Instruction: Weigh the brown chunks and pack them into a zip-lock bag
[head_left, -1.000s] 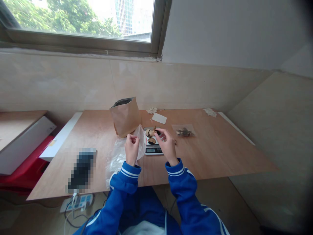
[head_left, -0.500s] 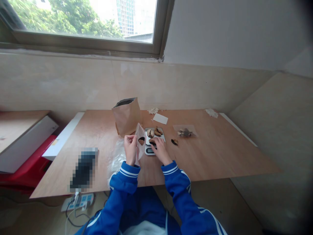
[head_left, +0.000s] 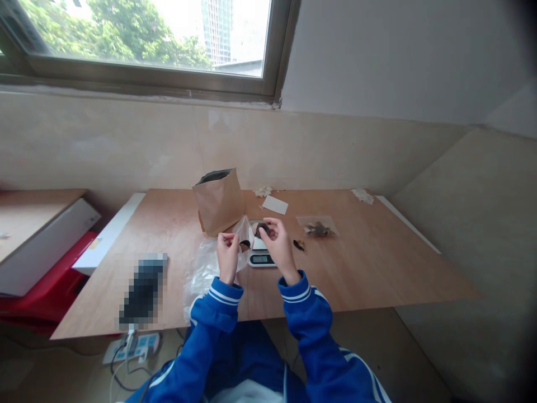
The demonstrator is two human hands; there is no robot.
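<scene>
My left hand is closed, pinching the edge of a clear plastic bag. A dark curved piece shows inside the bag. Between the thumb and fingers of my right hand is a dark dried piece, looking like dried peel, raised just beside the bag's mouth. Below it stands a small white kitchen scale with a lit display, its plate partly covered by my right hand. Pale dried matter on the plate is mostly hidden.
Behind the bag stands an open brown paper pouch. More clear plastic bags lie left. A small dried piece and a filled clear bag sit right. A white card lies behind; a blurred dark device is far left.
My right hand has lifted a dark dried piece from the scale and turned toward the bag. My left hand still pinches the bag, shifted slightly right.
</scene>
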